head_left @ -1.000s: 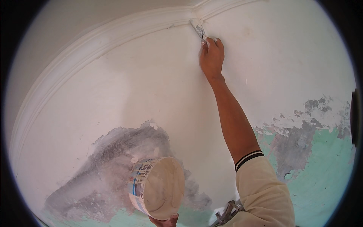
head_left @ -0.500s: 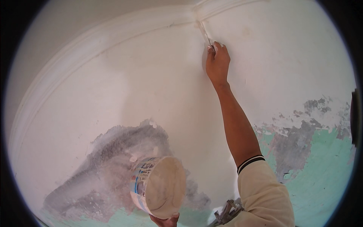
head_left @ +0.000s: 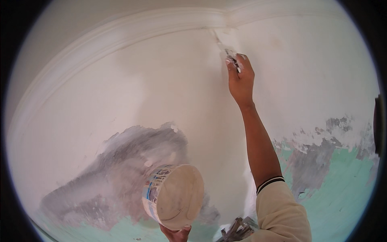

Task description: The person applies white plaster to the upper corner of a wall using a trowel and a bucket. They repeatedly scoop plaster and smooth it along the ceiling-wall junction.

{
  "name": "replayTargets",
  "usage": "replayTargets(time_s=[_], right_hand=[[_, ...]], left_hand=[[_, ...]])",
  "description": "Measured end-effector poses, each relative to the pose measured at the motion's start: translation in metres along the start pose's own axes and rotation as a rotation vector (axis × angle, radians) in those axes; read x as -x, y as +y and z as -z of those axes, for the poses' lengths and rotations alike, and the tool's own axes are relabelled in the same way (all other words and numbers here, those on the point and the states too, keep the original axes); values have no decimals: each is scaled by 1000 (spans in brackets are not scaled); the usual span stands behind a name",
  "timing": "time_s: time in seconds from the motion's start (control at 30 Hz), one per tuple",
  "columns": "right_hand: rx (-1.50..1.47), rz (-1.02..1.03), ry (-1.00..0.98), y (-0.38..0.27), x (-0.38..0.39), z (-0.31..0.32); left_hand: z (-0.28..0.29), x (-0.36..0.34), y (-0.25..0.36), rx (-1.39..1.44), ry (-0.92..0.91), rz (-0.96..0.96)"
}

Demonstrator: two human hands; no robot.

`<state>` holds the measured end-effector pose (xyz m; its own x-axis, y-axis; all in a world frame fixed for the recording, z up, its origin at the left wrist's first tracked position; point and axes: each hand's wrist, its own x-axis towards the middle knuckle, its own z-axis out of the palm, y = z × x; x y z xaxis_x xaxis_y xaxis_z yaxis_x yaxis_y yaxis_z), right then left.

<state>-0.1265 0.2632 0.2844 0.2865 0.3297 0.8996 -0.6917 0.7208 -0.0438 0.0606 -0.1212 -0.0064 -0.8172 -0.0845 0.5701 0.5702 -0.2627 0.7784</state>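
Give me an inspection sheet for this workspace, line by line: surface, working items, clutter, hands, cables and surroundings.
Surface: off-white wall with a rough grey patch at lower left; more grey and a mint-green area at lower right.
Working items: a round bucket, tilted with its mouth facing the camera, pale residue inside; a small smeared scraper, its blade hard to make out.
Clutter: a grey-brown jumble of parts near the sleeve, kind unclear.
Hands: left hand supports the bucket from below; right hand grips the scraper below the cornice.
Cables: nothing seen.
Surroundings: the cornice along the wall's top; a dark object at the right edge, unidentifiable.
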Motion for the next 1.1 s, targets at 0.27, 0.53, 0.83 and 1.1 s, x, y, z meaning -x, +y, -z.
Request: replayTargets(time_s=[0.27, 0.53, 0.83, 1.1], right_hand=[[-601, -791, -515, -106, 42, 63], [-168, 279, -1376, -172, 107, 128], [393, -344, -644, -91, 14, 117], [512, -28, -344, -34, -118, -34]], left_hand=[[-7, 0, 7, 286, 1, 81], [9, 14, 12, 395, 83, 94], [21, 21, 5, 426, 95, 99], [22, 38, 4, 413, 100, 122]])
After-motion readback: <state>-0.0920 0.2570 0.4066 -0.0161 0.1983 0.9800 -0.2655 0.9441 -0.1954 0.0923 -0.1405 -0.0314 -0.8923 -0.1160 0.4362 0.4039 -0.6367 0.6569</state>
